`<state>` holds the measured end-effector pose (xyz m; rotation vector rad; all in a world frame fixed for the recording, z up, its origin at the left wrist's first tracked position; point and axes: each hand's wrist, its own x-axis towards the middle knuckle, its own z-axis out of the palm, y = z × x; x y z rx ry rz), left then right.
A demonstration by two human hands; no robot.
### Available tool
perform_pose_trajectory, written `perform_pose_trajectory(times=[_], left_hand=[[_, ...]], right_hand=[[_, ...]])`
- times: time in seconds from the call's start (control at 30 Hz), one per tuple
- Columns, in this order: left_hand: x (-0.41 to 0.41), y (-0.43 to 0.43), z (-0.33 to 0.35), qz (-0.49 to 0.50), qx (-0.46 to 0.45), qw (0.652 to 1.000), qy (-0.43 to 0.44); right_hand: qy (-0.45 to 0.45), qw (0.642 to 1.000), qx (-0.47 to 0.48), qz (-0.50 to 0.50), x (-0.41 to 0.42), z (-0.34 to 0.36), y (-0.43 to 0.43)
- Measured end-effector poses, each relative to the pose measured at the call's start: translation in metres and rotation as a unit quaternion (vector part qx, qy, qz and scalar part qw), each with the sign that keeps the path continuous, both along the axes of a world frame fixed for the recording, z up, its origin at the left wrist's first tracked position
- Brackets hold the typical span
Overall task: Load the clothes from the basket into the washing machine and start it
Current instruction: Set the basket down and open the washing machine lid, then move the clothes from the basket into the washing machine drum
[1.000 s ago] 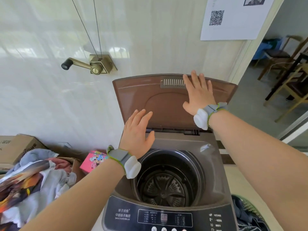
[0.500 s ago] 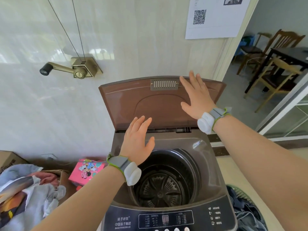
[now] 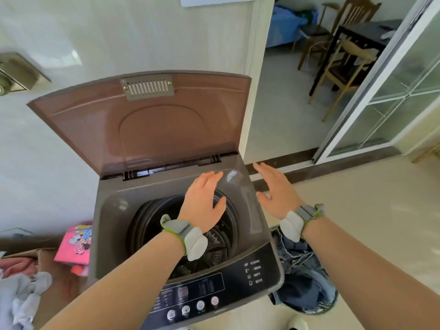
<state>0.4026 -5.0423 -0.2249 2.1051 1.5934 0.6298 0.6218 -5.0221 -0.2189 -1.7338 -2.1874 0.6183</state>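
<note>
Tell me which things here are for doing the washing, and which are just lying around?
For the washing:
washer, its lid up
drum, no clothes showing
buttons
basket with jeans
left hand and right hand, both open

Just lying around:
pink box
clothes pile
chairs
dark table

Both the right hand (image 3: pixel 277 191) and left hand (image 3: pixel 203 198) have dropped from the lid (image 3: pixel 142 129), now hovering lower.

A pink cartoon box (image 3: pixel 73 244) sits floor-left; wooden chairs (image 3: pixel 342 75) beyond the doorway.
</note>
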Motion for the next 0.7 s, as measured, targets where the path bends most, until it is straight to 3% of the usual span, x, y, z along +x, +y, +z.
perform_pose_trajectory(times=[0.23,0.43,0.7], left_hand=[[0.173,0.001,-0.045,-0.018,-0.07,0.997,0.004],[0.273,0.0,-0.103,-0.025,-0.162,0.986,0.016],[0.321,-0.004,-0.198,-0.015,-0.289,0.956,0.04]], right_hand=[[-0.01,0.994,-0.099,-0.036,0.179,-0.068,-0.02],[-0.007,0.98,-0.179,-0.084,0.279,-0.122,-0.037],[0.001,0.939,-0.321,-0.123,0.309,-0.223,-0.056]])
